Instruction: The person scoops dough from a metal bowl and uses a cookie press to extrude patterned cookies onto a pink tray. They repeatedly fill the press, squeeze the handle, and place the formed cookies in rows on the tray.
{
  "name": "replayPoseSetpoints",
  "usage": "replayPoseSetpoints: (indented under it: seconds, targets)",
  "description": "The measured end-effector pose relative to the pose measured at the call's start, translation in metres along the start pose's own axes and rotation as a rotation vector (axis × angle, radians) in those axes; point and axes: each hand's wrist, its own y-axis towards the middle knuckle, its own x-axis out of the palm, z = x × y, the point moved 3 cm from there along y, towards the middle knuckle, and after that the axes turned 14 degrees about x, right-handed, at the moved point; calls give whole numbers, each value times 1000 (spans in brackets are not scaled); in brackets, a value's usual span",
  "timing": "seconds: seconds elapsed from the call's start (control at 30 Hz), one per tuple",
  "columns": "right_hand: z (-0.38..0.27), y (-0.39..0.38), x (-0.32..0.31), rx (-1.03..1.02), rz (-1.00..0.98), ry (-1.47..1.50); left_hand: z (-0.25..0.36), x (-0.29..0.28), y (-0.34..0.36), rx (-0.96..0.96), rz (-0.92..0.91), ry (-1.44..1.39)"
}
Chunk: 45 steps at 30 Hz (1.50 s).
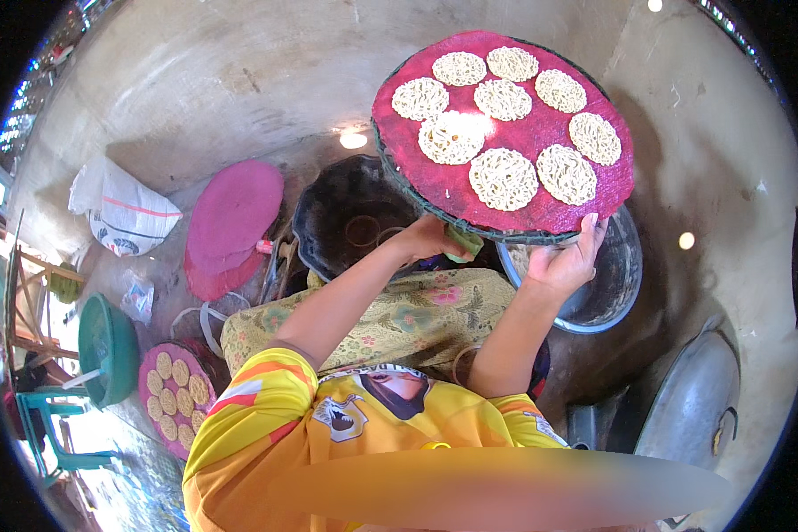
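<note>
A round tray covered in magenta-red cloth is raised, tilted, in front of me. Several pale, lacy discs of noodle-like strands lie spaced out on it. My right hand supports its near right edge from below, fingers against the rim. Close under the near left edge, my left hand is closed on a folded green cloth-like piece. The tray hides part of that hand's fingers, and I cannot tell whether they also touch the rim.
Behind my left hand stands a dark scalloped basin; a grey-blue basin is partly under the tray. Leftward are pink round mats, a white sack, a green tub and another disc-laden tray. A metal lid leans at right.
</note>
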Motion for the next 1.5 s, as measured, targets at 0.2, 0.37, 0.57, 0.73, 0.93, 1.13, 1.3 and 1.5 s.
replayPoseSetpoints:
  seconds: [0.2, 0.37, 0.57, 0.73, 0.93, 1.13, 1.3, 1.5]
  targets:
    - [2, -10, 5, 72, -61, -56, 13, -20, -54, 124, 139, -344]
    - [-4, -27, 24, 178, -102, -151, 20, -34, -158, 167, 440, -488]
    - [4, -31, 41, 326, -160, -273, 55, -25, -349, 87, 1041, -5]
    - [26, 7, 46, 574, -150, -411, 88, 10, -479, -176, 1654, 336]
    - [15, -9, 63, 711, -249, -447, 88, 75, -502, -556, 1669, 767]
    - [-2, -42, 88, 650, -170, -609, 92, 79, -479, -1007, 1419, 1156]
    - [6, -43, 90, 686, -242, -480, 101, 60, -550, -817, 1869, 912]
    - [5, -43, 90, 632, -253, -447, 97, 49, -669, -1144, 2024, 1082]
